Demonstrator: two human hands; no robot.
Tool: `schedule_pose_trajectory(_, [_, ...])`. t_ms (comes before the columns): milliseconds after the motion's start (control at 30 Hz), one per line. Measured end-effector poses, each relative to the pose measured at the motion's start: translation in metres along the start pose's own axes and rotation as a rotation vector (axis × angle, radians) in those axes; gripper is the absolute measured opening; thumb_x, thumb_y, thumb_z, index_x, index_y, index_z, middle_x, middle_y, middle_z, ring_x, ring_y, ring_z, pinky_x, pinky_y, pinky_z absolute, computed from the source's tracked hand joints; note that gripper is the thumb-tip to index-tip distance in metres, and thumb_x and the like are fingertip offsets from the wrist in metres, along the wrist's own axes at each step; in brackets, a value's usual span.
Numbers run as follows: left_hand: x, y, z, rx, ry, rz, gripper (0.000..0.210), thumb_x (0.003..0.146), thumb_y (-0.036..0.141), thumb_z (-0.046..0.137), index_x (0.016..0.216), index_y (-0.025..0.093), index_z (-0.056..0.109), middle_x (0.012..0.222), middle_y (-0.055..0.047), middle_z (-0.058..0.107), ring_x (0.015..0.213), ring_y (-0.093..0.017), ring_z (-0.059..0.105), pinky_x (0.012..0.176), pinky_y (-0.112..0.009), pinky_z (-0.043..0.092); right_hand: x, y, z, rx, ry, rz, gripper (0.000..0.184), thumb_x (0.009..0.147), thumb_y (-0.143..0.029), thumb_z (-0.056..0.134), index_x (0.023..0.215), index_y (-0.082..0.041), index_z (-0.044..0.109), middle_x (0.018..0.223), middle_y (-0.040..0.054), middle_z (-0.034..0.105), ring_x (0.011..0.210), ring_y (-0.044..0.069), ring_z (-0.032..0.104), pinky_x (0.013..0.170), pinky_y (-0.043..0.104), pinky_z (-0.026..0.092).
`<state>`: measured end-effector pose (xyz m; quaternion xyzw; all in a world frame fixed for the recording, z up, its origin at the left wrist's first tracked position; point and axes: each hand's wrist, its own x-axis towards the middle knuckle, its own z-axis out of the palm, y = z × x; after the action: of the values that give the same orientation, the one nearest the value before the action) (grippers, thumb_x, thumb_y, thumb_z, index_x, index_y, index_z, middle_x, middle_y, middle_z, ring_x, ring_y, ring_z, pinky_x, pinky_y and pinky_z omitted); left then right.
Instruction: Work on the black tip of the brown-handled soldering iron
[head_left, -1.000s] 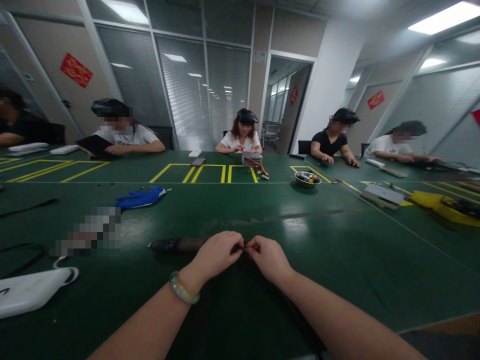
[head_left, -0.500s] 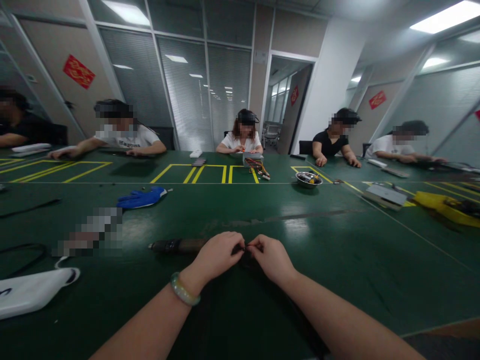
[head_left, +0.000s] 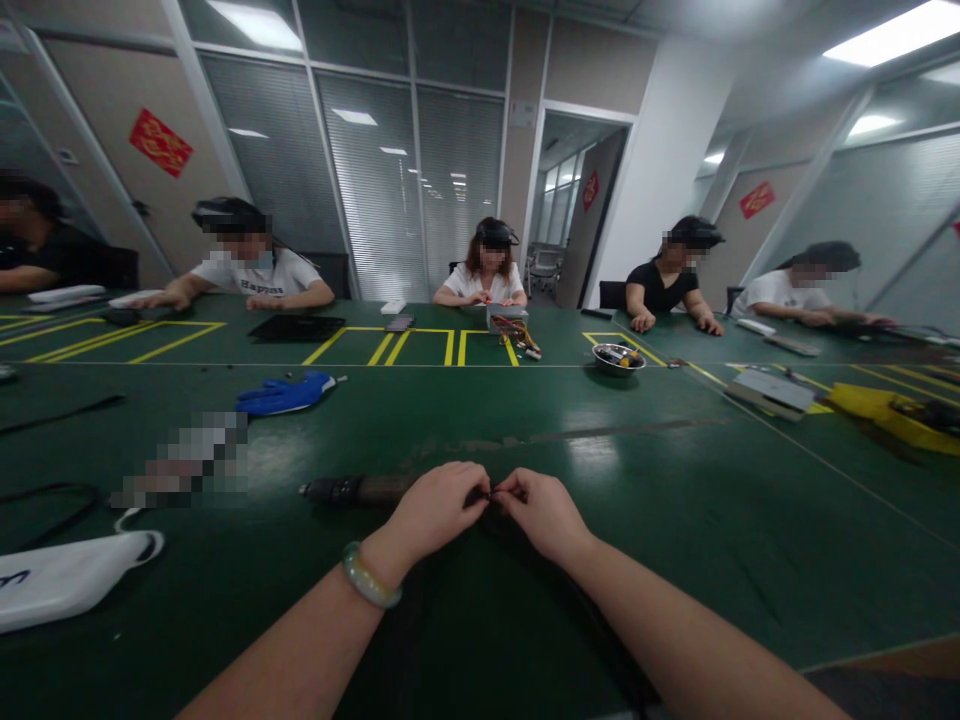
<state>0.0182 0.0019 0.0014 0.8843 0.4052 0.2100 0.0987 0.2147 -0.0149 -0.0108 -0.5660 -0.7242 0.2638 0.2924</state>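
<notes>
Just beyond the front of the table lies a dark electric screwdriver (head_left: 360, 490), its tip pointing left. My left hand (head_left: 442, 505), with a pale green bangle on the wrist, is closed around its rear end. Close beside it, my right hand (head_left: 544, 515) is closed in a pinch at that same end. What the right fingertips hold is small, dark and mostly hidden. A dark cable (head_left: 600, 620) runs under my right forearm toward the table's near edge.
On the green table (head_left: 675, 520) a blue glove (head_left: 285, 394) and a white case (head_left: 67, 580) lie to the left. A metal bowl (head_left: 619, 360) of small parts stands farther off. A grey box (head_left: 772, 390) and yellow cloth (head_left: 889, 415) lie right. Several people sit opposite.
My hands hold nearly the same pose at the screwdriver's end. Across the table, a person at the left has shifted their arms, and a dark flat panel now lies in front of them.
</notes>
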Motion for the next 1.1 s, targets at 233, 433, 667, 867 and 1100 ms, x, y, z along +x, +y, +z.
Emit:
schedule_pose_trajectory(233, [0.000, 0.001, -0.002, 0.006, 0.004, 0.001, 0.009, 0.084, 0.021, 0.060, 0.092, 0.023, 0.058, 0.094, 0.001, 0.062, 0.089, -0.018, 0.057, 0.079, -0.032, 0.044, 0.001, 0.004, -0.002, 0.050, -0.059, -0.013, 0.007, 0.085, -0.026, 0.063, 0.088, -0.022, 0.068, 0.079, -0.0028, 0.068, 0.072, 0.011, 0.061, 0.063, 0.020, 0.040])
schedule_pose_trajectory(433, [-0.001, 0.001, -0.001, 0.026, 0.008, 0.019, 0.010, 0.084, 0.022, 0.060, 0.094, 0.023, 0.059, 0.094, 0.000, 0.063, 0.090, -0.018, 0.058, 0.079, -0.032, 0.044, 0.001, 0.011, -0.006, 0.120, -0.178, 0.006, 0.015, 0.085, -0.032, 0.065, 0.096, -0.021, 0.066, 0.078, -0.0015, 0.067, 0.068, 0.012, 0.060, 0.057, 0.020, 0.039])
schedule_pose_trajectory(667, [-0.002, 0.001, 0.001, 0.053, 0.025, 0.032, 0.015, 0.084, 0.024, 0.063, 0.098, 0.023, 0.058, 0.097, 0.000, 0.063, 0.092, -0.019, 0.059, 0.081, -0.033, 0.046, -0.002, 0.006, -0.017, 0.068, -0.272, 0.081, 0.022, 0.083, -0.035, 0.065, 0.098, -0.019, 0.062, 0.076, -0.0007, 0.067, 0.065, 0.012, 0.060, 0.054, 0.020, 0.038])
schedule_pose_trajectory(867, [-0.002, 0.001, 0.000, 0.074, 0.026, 0.053, 0.013, 0.085, 0.023, 0.062, 0.097, 0.022, 0.060, 0.099, -0.002, 0.064, 0.093, -0.019, 0.059, 0.086, -0.033, 0.046, -0.005, 0.002, -0.028, -0.136, -0.322, 0.018, 0.027, 0.084, -0.047, 0.062, 0.085, -0.020, 0.067, 0.076, -0.0001, 0.066, 0.064, 0.013, 0.057, 0.051, 0.022, 0.033])
schedule_pose_trajectory(1100, [-0.002, 0.005, -0.005, 0.101, 0.054, 0.063, 0.011, 0.086, 0.023, 0.061, 0.097, 0.022, 0.062, 0.098, -0.002, 0.065, 0.095, -0.019, 0.059, 0.091, -0.036, 0.044, -0.002, 0.002, -0.028, 0.044, -0.356, 0.072, 0.028, 0.088, -0.044, 0.057, 0.084, -0.018, 0.069, 0.065, -0.0005, 0.062, 0.055, 0.011, 0.054, 0.050, 0.020, 0.035])
